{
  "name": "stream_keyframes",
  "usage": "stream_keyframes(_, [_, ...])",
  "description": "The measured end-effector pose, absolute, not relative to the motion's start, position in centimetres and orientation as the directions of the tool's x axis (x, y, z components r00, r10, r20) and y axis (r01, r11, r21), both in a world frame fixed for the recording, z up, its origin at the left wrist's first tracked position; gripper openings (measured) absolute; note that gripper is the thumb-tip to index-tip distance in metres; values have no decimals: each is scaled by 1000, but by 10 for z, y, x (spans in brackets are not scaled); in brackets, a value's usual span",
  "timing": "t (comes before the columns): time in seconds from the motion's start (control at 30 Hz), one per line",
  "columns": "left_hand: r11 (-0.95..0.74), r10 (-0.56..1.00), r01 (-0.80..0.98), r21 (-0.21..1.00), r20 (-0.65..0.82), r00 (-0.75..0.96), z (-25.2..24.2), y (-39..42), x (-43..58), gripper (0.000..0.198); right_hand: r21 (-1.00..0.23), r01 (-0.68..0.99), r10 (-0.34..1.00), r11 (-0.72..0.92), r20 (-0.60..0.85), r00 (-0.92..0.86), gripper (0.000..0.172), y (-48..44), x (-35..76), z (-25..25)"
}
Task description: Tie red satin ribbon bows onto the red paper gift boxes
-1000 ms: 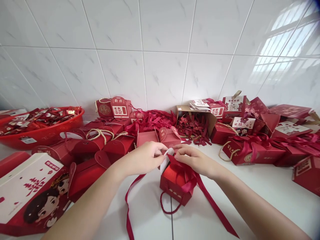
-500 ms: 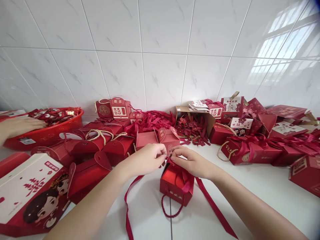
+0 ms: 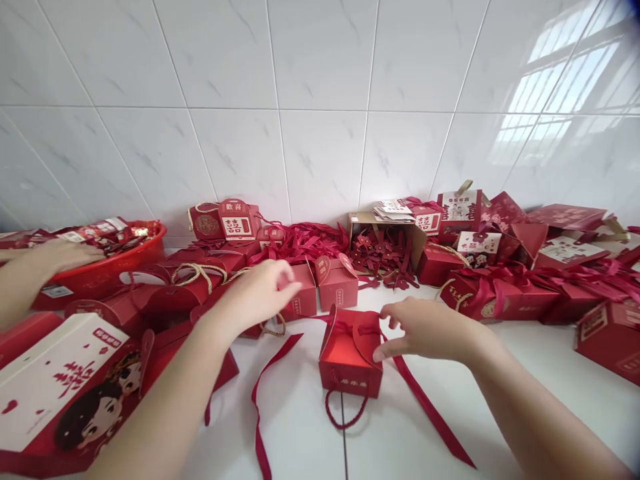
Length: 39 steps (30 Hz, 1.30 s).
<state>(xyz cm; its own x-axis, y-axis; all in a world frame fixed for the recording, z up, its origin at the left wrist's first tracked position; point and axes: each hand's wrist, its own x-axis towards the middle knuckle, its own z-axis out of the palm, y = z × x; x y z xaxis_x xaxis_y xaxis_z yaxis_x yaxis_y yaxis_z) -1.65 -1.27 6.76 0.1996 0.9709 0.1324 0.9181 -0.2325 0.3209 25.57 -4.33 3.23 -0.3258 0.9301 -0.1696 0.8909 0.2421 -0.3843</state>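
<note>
A small red gift box [image 3: 350, 373] stands on the white tabletop in front of me, its curved top flaps partly folded over and a red cord handle [image 3: 346, 424] hanging at the front. My right hand [image 3: 425, 327] is at the box's right side, thumb and fingers apart, the thumb at the edge. Raised to the upper left of the box, my left hand [image 3: 263, 290] is empty, its fingers loosely bent and the thumb apart. Loose lengths of red ribbon [image 3: 259, 407] lie left and right of the box.
Closed red boxes [image 3: 337, 283] crowd the back and left. A carton [image 3: 415, 250] of red flower-shaped pieces stands near the tiled wall, beside a ribbon heap [image 3: 310, 240]. Another person's hand [image 3: 65, 257] reaches into a red basin [image 3: 100, 277]. More boxes [image 3: 505, 297] are at right.
Both hands have drawn apart from the box's top. My left hand moved up and left, my right hand to the box's right side. The other person's hand shifted slightly right.
</note>
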Motion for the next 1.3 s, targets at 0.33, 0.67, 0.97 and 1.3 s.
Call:
stream_keyframes(0.33, [-98,903,792,603,-280,325,30,4,2,47,-654,731,856,196,-249,-452,54,-7,255,20])
stream_keyframes(0.67, [-190,813,757,626,-332,478,38,3,-1,48,-899,413,675,148,-213,-706,31,-5,259,26])
stream_keyframes(0.97, [-321,817,659,680,-152,556,48,-4,-2,27,-951,306,716,50,-179,-675,37,0,253,16])
stream_keyframes(1.3, [-557,816,772,305,29,577,55,-22,6,17,-950,297,732,98,-134,-668,26,6,252,13])
